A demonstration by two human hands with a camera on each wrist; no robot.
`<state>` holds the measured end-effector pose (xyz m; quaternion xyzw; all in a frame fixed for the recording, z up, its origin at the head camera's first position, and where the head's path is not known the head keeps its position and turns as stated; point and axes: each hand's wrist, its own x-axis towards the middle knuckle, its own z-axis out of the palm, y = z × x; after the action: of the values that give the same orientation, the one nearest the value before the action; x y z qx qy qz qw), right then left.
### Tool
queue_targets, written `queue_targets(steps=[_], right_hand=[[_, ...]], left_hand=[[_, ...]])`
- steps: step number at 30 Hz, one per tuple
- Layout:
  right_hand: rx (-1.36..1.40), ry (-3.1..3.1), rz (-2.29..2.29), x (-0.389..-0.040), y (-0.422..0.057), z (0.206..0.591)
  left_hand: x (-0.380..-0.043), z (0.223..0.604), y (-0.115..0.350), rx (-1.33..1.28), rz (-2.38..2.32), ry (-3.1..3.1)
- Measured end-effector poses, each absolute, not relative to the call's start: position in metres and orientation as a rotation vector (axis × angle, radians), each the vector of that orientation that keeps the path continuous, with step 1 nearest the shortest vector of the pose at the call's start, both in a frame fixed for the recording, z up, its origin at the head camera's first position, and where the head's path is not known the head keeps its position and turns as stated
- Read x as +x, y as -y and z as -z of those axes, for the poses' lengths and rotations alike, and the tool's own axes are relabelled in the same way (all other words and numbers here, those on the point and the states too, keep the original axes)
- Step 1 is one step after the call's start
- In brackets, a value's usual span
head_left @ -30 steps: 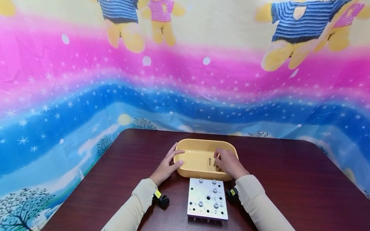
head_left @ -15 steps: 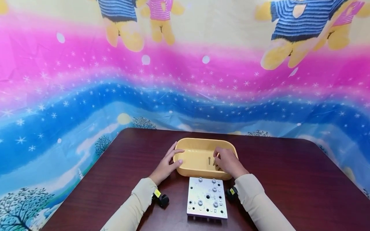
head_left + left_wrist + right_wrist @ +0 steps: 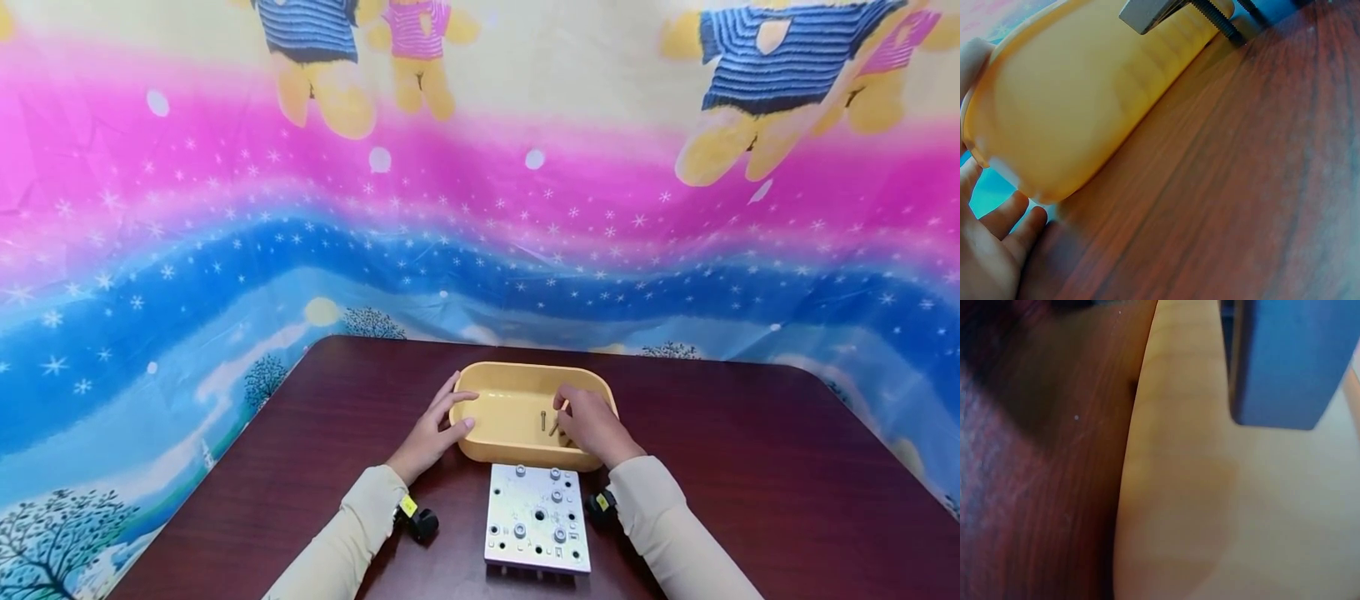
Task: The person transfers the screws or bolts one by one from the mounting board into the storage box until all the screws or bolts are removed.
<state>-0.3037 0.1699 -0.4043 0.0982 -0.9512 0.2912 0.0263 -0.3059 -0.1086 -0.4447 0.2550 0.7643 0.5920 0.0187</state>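
My left hand (image 3: 425, 437) grips the left end of a yellow plastic tub (image 3: 480, 451), one finger and the thumb over its rim; its fingers (image 3: 1025, 232) also show against the outer wall in the left wrist view. Inside the tub's right end is my right hand (image 3: 596, 423), fingers bent down toward the floor of the tub. One bolt (image 3: 543, 420) lies to the left of those fingers. A second bolt (image 3: 554, 428) lies tilted right at the fingertips, which are partly hidden; I cannot tell whether they pinch it.
Just in front of the tub stands a silver metal plate (image 3: 525, 543) with holes and several socket-head bolts in it. Threaded bolt ends (image 3: 1219, 24) stick out beneath the plate. A patterned cloth (image 3: 480, 208) hangs behind the dark wooden table (image 3: 720, 467).
The bolt at the right fingertips has turned from nearly upright in view to a slant. Both hands, the tub and the plate stay in place.
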Motion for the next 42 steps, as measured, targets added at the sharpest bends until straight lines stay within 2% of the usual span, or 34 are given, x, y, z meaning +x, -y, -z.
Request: queue_targets(steps=[6, 42], right_hand=[[0.299, 2.947, -0.879, -0.304, -0.170, 0.404], [0.283, 2.974, -0.827, -0.304, -0.169, 0.404]], left_hand=[[-0.318, 0.462, 0.108, 0.804, -1.881, -2.386], [-0.315, 0.461, 0.107, 0.790, -1.898, -2.387]])
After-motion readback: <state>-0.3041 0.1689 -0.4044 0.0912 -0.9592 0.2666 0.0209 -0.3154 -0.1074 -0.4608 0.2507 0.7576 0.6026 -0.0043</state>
